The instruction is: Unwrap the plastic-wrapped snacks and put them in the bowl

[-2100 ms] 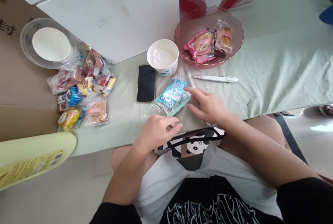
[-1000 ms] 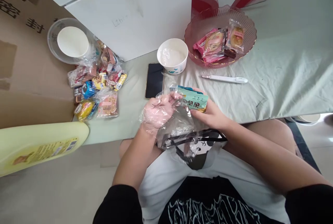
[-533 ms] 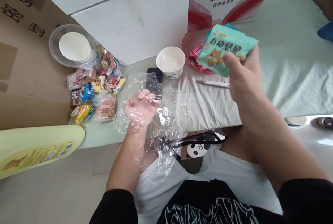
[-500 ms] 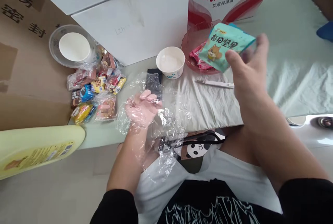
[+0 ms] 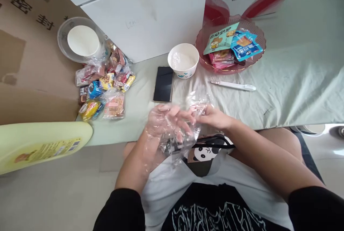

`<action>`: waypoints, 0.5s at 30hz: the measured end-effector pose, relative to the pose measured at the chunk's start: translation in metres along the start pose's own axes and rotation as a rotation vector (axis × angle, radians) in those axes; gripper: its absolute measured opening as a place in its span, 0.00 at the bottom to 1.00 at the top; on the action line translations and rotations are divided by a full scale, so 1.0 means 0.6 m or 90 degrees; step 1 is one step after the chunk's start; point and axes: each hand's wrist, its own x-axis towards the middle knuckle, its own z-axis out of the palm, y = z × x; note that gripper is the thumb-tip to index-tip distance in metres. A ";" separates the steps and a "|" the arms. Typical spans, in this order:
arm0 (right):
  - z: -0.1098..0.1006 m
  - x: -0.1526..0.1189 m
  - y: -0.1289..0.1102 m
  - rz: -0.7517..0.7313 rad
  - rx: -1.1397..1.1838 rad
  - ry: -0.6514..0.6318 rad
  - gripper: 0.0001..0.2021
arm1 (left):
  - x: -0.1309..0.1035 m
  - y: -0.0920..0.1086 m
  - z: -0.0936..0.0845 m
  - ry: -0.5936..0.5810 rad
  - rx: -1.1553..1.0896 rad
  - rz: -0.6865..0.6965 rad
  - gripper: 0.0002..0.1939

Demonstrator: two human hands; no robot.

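My left hand (image 5: 168, 120) is inside a crinkled clear plastic bag (image 5: 197, 96), its fingers spread and slightly bent under the film, which reaches down over the wrist. Beside it, my right hand (image 5: 212, 117) pinches the bag near the left fingertips. Both hands are over the table's front edge, above my lap. Just beyond them lie a black phone (image 5: 163, 84) and a white paper bowl (image 5: 184, 61). A pink glass dish (image 5: 258, 57) at the back right holds a green snack packet (image 5: 220, 39), a blue packet (image 5: 245, 46) and pink wrappers.
A white utility knife (image 5: 233, 85) lies in front of the dish. Wrapped snacks (image 5: 107, 81) are piled at left near stacked bowls (image 5: 83, 41). White boxes (image 5: 145, 19) stand behind, a cardboard box (image 5: 40, 80) at left. A yellow bottle (image 5: 48, 145) juts over the front left edge.
My right hand has let go of the green packet, which now rests in the pink dish, and has come down to the plastic bag. My left hand's fingers have uncurled.
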 end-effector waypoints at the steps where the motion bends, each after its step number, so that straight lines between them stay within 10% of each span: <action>1: -0.004 -0.002 -0.005 0.001 0.016 0.063 0.14 | 0.003 0.011 -0.004 -0.015 -0.022 -0.020 0.35; 7: -0.037 0.000 -0.027 -0.102 0.033 0.483 0.13 | 0.007 0.051 -0.018 -0.004 -0.166 0.045 0.47; 15: -0.062 -0.003 -0.028 -0.175 -0.107 0.592 0.18 | 0.013 0.039 -0.041 0.268 -0.053 0.059 0.35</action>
